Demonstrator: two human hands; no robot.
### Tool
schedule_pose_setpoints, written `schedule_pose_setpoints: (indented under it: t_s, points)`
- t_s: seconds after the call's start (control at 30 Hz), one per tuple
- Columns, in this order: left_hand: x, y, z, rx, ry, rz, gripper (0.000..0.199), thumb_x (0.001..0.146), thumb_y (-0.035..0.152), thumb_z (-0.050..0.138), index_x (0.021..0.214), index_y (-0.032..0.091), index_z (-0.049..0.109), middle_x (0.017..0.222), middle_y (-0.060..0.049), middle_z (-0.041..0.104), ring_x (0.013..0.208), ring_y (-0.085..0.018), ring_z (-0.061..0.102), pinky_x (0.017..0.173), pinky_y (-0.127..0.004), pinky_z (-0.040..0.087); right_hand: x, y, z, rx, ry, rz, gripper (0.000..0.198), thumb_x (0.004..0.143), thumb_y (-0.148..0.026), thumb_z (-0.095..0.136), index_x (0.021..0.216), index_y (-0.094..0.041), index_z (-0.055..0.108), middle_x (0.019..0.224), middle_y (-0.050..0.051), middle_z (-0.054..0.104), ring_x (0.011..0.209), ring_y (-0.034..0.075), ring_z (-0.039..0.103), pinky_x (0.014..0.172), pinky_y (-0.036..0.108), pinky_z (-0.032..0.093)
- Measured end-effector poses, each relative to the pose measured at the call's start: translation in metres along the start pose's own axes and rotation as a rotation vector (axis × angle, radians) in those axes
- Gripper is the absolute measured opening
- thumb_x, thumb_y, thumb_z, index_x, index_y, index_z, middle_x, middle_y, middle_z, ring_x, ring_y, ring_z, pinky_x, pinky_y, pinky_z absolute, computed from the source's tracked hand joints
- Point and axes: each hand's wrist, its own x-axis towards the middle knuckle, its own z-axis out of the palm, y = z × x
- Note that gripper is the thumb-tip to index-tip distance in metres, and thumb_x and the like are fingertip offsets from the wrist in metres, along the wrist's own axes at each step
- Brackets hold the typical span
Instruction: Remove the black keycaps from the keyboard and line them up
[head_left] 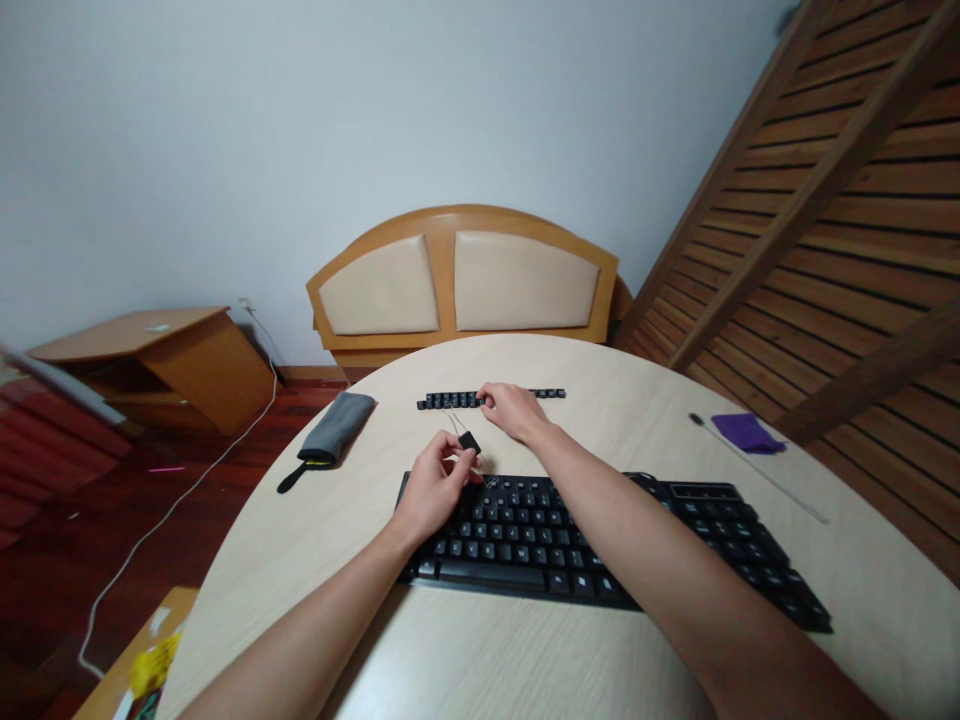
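Note:
My left hand (433, 488) is closed on a keycap puller (469, 442), which has a black handle and thin wire prongs pointing away from me. The hand is above the upper left part of a black keyboard (491, 575). Beyond the keyboard, loose black keycaps (448, 400) are lined up in a row. My right hand (514, 410) reaches across the keyboard to this row, its thumb and fingers pinched on a keycap there and hiding the row's middle. Near the keyboard's top left edge, some key spots show no cap.
On the round pale table (300, 560) lie a grey pouch (339, 428) at left, plus a purple cloth (747, 433) and a thin brush (757, 465) at right. A padded wooden headboard (461, 215) stands behind. A slatted wooden screen (810, 200) leans at right.

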Motion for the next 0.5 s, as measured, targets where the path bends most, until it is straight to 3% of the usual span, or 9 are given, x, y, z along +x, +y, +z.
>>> schedule_pose_setpoints:
  t_s: [0.5]
  points:
    - [-0.005,0.007,0.000,0.110,-0.189,0.070,0.021,0.089,0.037,0.060,0.095,0.017,0.061,0.081,-0.003,0.071,0.077,-0.017,0.067,0.075,-0.028,0.050,-0.011,-0.005,-0.021,0.002,-0.036,0.032,0.024,0.087,-0.024,0.058,0.111,-0.024,0.065,0.098,0.001,0.072,0.090,0.017,0.064,0.074,0.024,0.041]
